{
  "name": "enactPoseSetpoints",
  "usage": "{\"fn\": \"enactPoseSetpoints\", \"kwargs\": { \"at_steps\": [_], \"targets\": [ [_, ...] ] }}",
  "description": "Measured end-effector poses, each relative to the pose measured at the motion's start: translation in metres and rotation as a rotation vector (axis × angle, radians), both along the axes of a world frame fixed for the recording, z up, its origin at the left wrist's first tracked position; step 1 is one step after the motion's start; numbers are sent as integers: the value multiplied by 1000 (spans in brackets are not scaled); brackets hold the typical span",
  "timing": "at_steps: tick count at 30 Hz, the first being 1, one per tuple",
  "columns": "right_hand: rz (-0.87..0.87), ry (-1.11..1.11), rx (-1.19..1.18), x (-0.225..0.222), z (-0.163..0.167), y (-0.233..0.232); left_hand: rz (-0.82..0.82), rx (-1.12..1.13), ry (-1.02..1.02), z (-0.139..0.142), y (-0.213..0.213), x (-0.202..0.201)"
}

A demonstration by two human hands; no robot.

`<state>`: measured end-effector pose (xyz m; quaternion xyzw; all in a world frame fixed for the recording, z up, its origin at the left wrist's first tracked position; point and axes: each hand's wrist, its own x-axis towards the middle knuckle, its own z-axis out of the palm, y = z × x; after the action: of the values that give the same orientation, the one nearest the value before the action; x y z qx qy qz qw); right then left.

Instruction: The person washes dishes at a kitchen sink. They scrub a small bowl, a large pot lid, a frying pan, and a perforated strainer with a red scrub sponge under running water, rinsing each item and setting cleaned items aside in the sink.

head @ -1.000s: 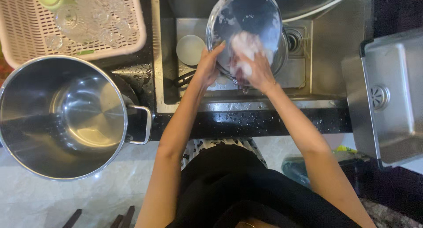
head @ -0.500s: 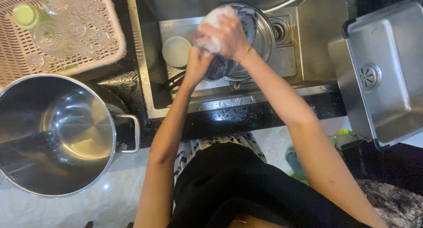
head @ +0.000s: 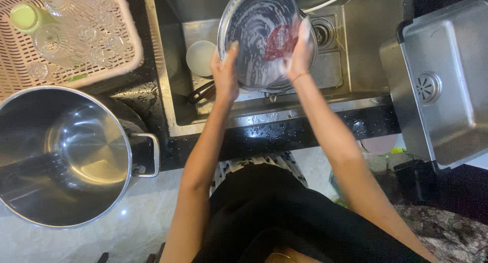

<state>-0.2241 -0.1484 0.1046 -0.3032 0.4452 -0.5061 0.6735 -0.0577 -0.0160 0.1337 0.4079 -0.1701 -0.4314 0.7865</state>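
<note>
A round steel plate (head: 251, 34), streaked with soap, is held tilted over the sink (head: 351, 54). My left hand (head: 225, 75) grips its lower left rim. My right hand (head: 297, 52) presses a dark red scrub pad (head: 278, 41) against the plate's right side. Below the plate, in the sink, lie a small white bowl (head: 199, 57) and a dark handle (head: 202, 93).
A large steel pot (head: 66, 156) with a side handle stands on the counter at left. Behind it is a pink basket (head: 127, 44) with several clear glasses and a green cup (head: 25, 16). A steel drain tray (head: 442, 85) sits at right.
The plate has tipped so its soapy face shows. My right hand slid from the plate's top to its right side, and the scrub pad is now visible.
</note>
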Motion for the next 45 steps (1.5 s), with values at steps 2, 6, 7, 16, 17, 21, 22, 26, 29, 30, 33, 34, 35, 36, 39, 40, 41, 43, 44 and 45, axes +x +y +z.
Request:
{"fn": "enactPoseSetpoints", "kwargs": {
  "at_steps": [2, 6, 7, 16, 17, 21, 22, 26, 29, 30, 33, 34, 35, 36, 39, 40, 41, 43, 44, 45],
  "targets": [
    [-16, -139, 205, 17, -6, 29, 101, 2, 0, -11, -13, -15],
    [104, -252, 211, 59, -33, 68, 308, 86, -236, -29, -32, -47],
    [191, -310, 151, 64, -39, 72, 297, 115, -259, -33, -31, -48],
    [604, 477, 311, 20, -48, 86, 329, 232, -576, -63, -13, 34],
    [658, 699, -30, 11, -45, 80, 323, 212, -552, -64, -13, 46],
    [903, 1289, -712, -9, -39, 65, 368, 367, -581, -64, -14, 76],
    [996, 1383, -694, -11, -40, 64, 394, 326, -630, -63, -13, 80],
    [972, 1433, -948, -5, -52, 67, 365, 425, -626, -63, -14, 88],
    [1040, 1497, -1001, 2, -64, 68, 397, 488, -619, -64, -19, 96],
    [1039, 1493, -1045, 5, -67, 68, 431, 475, -642, -65, -20, 100],
    [1058, 1479, -1072, 7, -69, 69, 400, 473, -606, -68, -24, 107],
    [1068, 1475, -1066, 7, -69, 69, 417, 465, -647, -69, -23, 108],
    [1058, 1478, -1069, 7, -69, 69, 434, 458, -688, -70, -23, 110],
    [1046, 1483, -1071, 6, -65, 70, 448, 449, -727, -71, -24, 111],
    [1007, 1439, -1016, 8, -46, 67, 390, 455, -617, -70, -24, 113],
    [994, 1413, -993, 10, -38, 66, 402, 505, -716, -71, -24, 111],
    [961, 1375, -1000, 12, -28, 63, 414, 553, -819, -72, -23, 108],
    [894, 1303, -1007, 13, -9, 57, 432, 598, -1004, -70, -22, 99],
    [838, 1289, -980, 14, 1, 55, 440, 597, -1087, -71, -20, 87],
    [782, 1274, -953, 13, 10, 53, 448, 595, -1170, -71, -19, 73]
  ]
}}
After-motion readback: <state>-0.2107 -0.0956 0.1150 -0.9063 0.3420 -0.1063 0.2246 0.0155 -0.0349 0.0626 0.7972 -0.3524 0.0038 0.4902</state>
